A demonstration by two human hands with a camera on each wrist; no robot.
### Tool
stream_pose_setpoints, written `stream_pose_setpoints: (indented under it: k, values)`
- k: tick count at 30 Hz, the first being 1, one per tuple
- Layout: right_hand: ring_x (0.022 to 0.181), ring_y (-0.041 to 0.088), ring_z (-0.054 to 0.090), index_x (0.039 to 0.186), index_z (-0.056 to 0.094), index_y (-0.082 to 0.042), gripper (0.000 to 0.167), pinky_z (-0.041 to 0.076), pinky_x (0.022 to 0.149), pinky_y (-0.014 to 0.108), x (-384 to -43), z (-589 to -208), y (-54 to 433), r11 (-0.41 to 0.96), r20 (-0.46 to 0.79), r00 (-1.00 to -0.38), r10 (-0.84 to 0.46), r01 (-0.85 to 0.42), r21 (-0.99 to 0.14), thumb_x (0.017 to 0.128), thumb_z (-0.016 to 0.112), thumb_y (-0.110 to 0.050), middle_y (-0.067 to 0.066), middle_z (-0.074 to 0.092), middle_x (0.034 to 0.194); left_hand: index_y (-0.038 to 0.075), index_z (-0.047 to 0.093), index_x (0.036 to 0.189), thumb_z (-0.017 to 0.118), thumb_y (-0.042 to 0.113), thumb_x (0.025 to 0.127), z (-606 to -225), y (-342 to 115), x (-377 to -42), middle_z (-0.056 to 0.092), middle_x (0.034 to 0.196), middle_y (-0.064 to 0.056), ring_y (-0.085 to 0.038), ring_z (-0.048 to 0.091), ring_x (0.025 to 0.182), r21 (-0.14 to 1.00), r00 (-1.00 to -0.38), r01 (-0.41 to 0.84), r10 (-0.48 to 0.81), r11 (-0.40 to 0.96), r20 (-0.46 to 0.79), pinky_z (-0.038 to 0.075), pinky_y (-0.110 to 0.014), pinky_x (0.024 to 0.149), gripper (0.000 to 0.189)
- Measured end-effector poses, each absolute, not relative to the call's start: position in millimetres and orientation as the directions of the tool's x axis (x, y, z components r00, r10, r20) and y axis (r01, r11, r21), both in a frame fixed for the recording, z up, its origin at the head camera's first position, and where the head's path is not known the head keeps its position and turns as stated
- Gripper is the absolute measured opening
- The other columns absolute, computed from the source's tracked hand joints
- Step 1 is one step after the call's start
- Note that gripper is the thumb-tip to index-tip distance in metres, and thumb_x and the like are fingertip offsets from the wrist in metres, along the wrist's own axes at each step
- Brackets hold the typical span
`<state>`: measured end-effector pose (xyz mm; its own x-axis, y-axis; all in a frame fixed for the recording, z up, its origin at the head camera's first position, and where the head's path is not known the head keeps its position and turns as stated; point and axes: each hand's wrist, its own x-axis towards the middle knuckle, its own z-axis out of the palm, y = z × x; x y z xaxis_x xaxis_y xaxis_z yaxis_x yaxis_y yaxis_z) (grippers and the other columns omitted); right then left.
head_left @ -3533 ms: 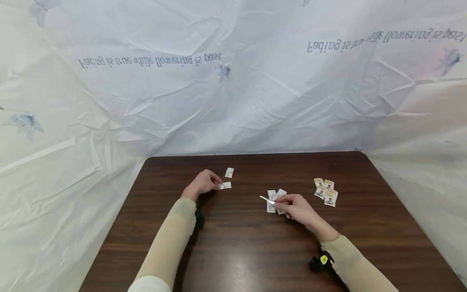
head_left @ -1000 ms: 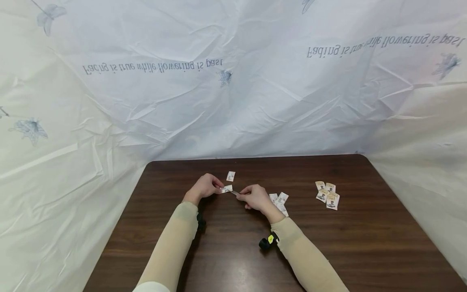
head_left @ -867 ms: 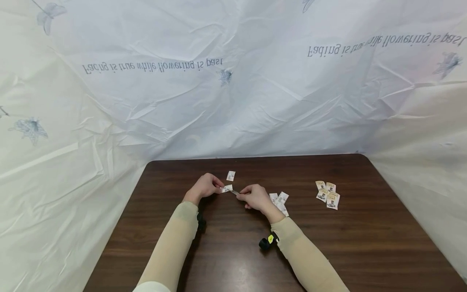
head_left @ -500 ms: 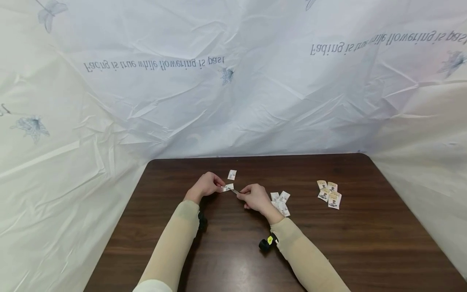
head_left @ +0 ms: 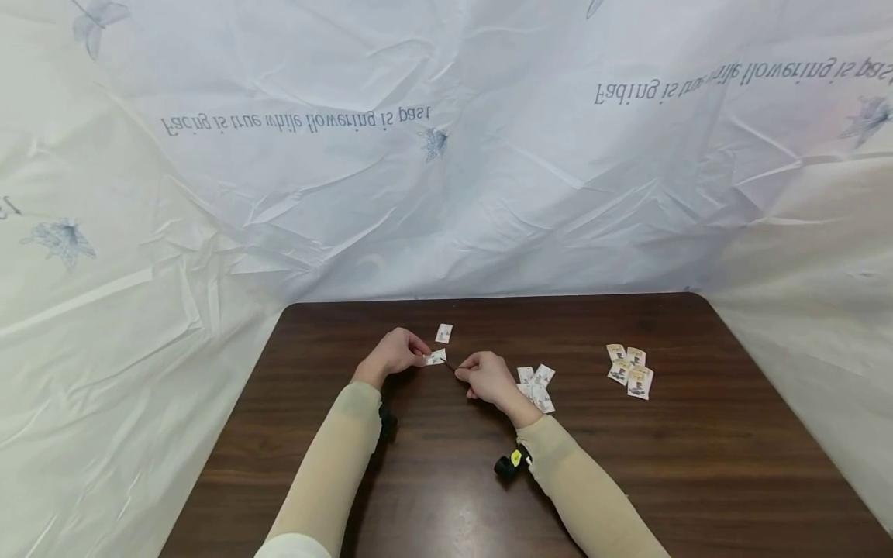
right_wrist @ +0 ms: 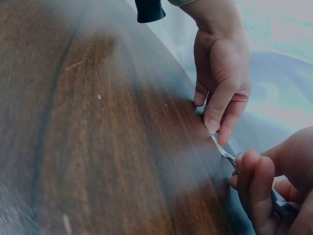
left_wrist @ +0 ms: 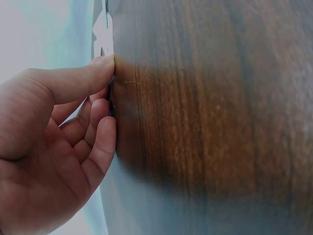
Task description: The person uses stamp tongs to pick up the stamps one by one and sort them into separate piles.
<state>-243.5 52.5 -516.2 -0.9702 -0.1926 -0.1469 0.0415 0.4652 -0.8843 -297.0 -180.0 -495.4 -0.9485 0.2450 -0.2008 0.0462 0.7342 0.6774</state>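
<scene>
My left hand (head_left: 398,353) pinches the near end of a small white printed card (head_left: 437,356) with thumb and finger, down at the tabletop. In the left wrist view, that card (left_wrist: 103,36) stands out past the thumb tip, seen nearly edge-on. My right hand (head_left: 488,378) holds a slim metal tool (right_wrist: 229,155) that looks like tweezers. Its tip meets the card's right side. The tool's far end is partly hidden behind the fingers in the right wrist view. Just beyond the held card lies another single white card (head_left: 444,333).
Several white cards (head_left: 537,387) overlap right beside my right wrist. Farther right is a group of yellow-topped printed cards (head_left: 628,372). All lie on the dark wooden table (head_left: 446,465), whose back edge meets a white printed sheet (head_left: 516,194).
My right hand has carried the tool leftward from the middle cards to the held card. During the last second the tip shifted slightly over the card; my left hand kept its place.
</scene>
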Motion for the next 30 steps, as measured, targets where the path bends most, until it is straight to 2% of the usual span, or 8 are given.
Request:
stream_pose_setpoints:
  k: [16, 23, 27, 30]
  values:
    - [0.049, 0.014, 0.065, 0.103, 0.075, -0.005, 0.011, 0.046, 0.047, 0.025, -243.9, -516.7, 53.3, 0.440, -0.160, -0.968, -0.191, 0.061, -0.896, 0.103, 0.072, -0.016, 0.005, 0.071, 0.064, 0.011, 0.085, 0.107, 0.082, 0.009, 0.094, -502.0, -184.3, -299.1, 0.076, 0.100, -0.001, -0.017, 0.067, 0.091, 0.736, -0.948, 0.011, 0.241, 0.677, -0.208, 0.056, -0.037, 0.086, 0.013]
    - [0.050, 0.015, 0.066, 0.103, 0.075, -0.004, 0.011, 0.048, 0.048, 0.026, -241.2, -516.4, 52.9, 0.428, -0.158, -0.968, -0.194, 0.061, -0.902, 0.104, 0.071, -0.015, 0.006, 0.070, 0.064, 0.008, 0.084, 0.109, 0.082, 0.009, 0.094, -503.9, -188.1, -296.8, 0.075, 0.098, -0.002, -0.017, 0.064, 0.088, 0.777, -0.945, 0.002, 0.254, 0.629, -0.204, 0.053, -0.033, 0.081, 0.015]
    - [0.050, 0.014, 0.066, 0.103, 0.075, -0.004, 0.010, 0.048, 0.048, 0.025, -242.7, -517.7, 53.7, 0.412, -0.159, -0.968, -0.196, 0.066, -0.909, 0.103, 0.072, -0.014, 0.006, 0.071, 0.066, 0.009, 0.084, 0.109, 0.081, 0.014, 0.096, -505.0, -187.2, -296.7, 0.073, 0.097, -0.002, -0.017, 0.062, 0.085, 0.778, -0.946, 0.006, 0.255, 0.629, -0.199, 0.050, -0.033, 0.078, 0.015]
    - [0.051, 0.015, 0.067, 0.104, 0.074, -0.002, 0.010, 0.050, 0.048, 0.025, -245.1, -518.9, 55.8, 0.394, -0.153, -0.966, -0.207, 0.061, -0.917, 0.103, 0.072, -0.012, 0.007, 0.072, 0.068, 0.009, 0.083, 0.112, 0.079, 0.019, 0.098, -505.6, -185.5, -296.3, 0.073, 0.101, -0.003, -0.019, 0.062, 0.089, 0.780, -0.948, 0.019, 0.259, 0.626, -0.185, 0.051, -0.035, 0.082, 0.017]
